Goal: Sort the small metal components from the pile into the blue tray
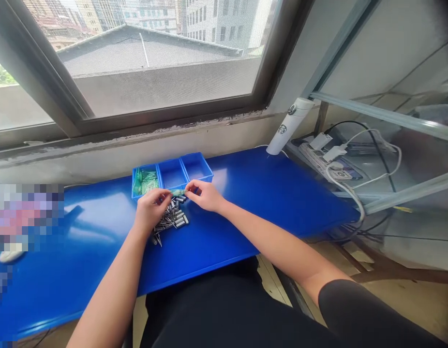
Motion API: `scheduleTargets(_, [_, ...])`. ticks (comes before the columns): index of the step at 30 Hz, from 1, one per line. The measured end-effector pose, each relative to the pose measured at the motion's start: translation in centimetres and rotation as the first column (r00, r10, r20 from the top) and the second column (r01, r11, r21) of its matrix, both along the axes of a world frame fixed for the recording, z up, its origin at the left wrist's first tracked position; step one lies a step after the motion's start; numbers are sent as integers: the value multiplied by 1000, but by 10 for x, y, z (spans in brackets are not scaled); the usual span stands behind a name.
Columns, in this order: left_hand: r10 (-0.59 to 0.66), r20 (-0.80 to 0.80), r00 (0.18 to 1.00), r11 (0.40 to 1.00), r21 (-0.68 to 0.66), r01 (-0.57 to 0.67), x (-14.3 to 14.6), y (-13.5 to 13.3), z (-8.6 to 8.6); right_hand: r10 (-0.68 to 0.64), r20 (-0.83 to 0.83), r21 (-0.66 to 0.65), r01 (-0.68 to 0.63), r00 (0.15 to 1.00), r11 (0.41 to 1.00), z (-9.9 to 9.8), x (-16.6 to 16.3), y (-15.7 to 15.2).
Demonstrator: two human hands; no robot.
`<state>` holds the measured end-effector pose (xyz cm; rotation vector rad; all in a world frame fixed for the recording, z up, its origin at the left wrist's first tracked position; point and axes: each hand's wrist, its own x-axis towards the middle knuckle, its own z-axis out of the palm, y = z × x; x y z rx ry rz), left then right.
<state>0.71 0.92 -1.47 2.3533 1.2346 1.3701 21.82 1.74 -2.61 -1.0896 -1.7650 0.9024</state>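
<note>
Pinching a short, narrow, green-and-pale strip (178, 192) of what looks like thin, shiny plastic, drawn out between the bare left hand (152, 209) and the bare right hand (205, 195), above the middle of a glossy blue surface (238, 217). Clamped at both ends, with thumb and forefinger together on the strip at either side; too small and too covered by fingers to tell of any contents. Held along the near rim of a rectangular blue plastic tray with three compartments (197, 170), set toward the surface's far edge.

Best handled with a light, even pull, fingertips close to the ends and wrists steady, so as not to crease or tear such a slight piece. Worth lifting a little above the hard points below, to avoid a snag. Likely to twist if drawn harder from one side than the other.

Below, between tray and near edge of the surface, a loose heap of silver-and-dark metal pieces (180, 221), from stubby, glinting cylinders to slim, pointed pins, well short of that edge. In the tray's left compartment, crinkled green translucent material (147, 180), soft-looking against stiff, straight walls. Near the surface's far right corner, a smooth white cylindrical flask (287, 129) with a round dark emblem
</note>
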Motion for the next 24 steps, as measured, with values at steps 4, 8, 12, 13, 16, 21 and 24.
scheduleTargets(4, [-1,8,1000,1000,0,1,4,-2,2,-2,-4,16,2,1000,1000,2,4,0])
scheduleTargets(8, [23,23,999,996,-84,-21,6,-5,0,5,-95,-49,-10,995,999,0,8,3])
scheduleTargets(12, [55,54,997,989,-141,-47,8,-8,2,31,-141,-67,-40,990,997,-1,7,5])
scheduleTargets(13, [58,56,997,988,-143,-50,8,-8,4,32,-147,-67,-43,989,997,-1,7,5])
scheduleTargets(16, [61,26,998,992,-116,-58,9,-10,8,35,-153,-60,-44,988,997,0,4,4])
scheduleTargets(21, [75,34,997,990,-120,-70,8,-9,4,23,-173,-55,-33,985,998,3,3,2])
scheduleTargets(24, [54,96,994,984,-174,-37,9,-8,1,15,-188,-59,-26,982,998,4,4,2])
